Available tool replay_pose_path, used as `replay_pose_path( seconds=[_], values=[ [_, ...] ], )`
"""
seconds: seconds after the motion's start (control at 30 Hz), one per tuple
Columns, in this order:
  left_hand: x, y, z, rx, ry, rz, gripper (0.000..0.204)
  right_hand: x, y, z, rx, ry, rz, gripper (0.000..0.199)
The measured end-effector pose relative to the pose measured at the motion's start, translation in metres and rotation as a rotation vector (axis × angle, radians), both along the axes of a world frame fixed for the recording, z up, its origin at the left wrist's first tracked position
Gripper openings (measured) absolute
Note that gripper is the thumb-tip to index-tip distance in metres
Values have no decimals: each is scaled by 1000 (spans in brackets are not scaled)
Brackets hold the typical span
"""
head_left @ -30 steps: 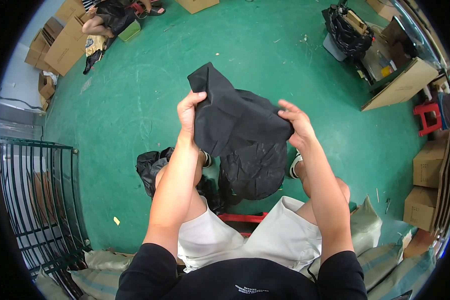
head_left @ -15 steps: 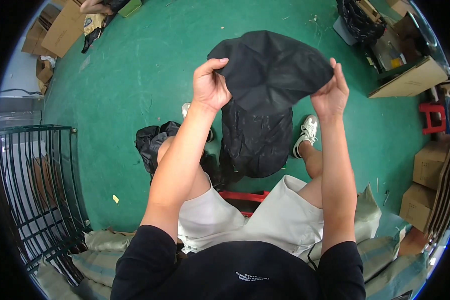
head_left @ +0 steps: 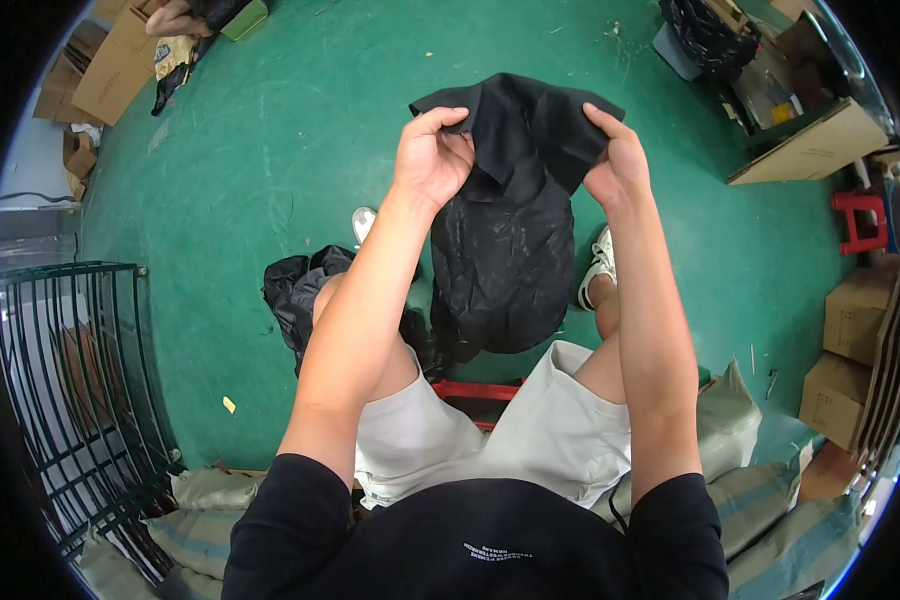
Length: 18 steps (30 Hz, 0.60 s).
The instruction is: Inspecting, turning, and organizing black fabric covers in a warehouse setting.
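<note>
A piece of black fabric [head_left: 525, 125] hangs folded between my two hands, raised in front of me. My left hand [head_left: 433, 158] pinches its left side, thumb on top. At the opposite side my right hand [head_left: 613, 160] grips the cloth, also with the thumb over it. Behind and below the fabric stands a black plastic-covered bundle [head_left: 503, 265] between my feet; the cloth hides its far end. Crumpled black plastic [head_left: 305, 290] lies beside my left leg.
A red stool [head_left: 860, 222] and cardboard boxes [head_left: 834, 400] stand at the right. A green metal rack [head_left: 75, 370] is at the left. Stuffed woven sacks [head_left: 205, 530] lie close behind me. Another person's limb [head_left: 175, 20] shows at the far left.
My hands have come closer together, the right one moving left. The black fabric, stretched wide before, now sags into folds between them.
</note>
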<state>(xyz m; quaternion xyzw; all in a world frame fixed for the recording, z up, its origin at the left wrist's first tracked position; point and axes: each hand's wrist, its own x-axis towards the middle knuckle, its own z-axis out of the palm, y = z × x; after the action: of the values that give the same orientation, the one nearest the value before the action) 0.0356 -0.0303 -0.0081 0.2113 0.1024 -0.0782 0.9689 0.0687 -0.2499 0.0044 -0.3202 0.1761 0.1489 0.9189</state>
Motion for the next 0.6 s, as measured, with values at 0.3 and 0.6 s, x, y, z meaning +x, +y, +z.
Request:
replay_pose_path(
  seconds=[0.3, 0.6],
  values=[
    [-10, 6, 16, 176, -151, 149, 34, 0, -9, -11, -121, -217, -53, 26],
    [-79, -5, -137, 455, 536, -27, 25, -94, -21, -168, -631, 232, 279, 44]
  ],
)
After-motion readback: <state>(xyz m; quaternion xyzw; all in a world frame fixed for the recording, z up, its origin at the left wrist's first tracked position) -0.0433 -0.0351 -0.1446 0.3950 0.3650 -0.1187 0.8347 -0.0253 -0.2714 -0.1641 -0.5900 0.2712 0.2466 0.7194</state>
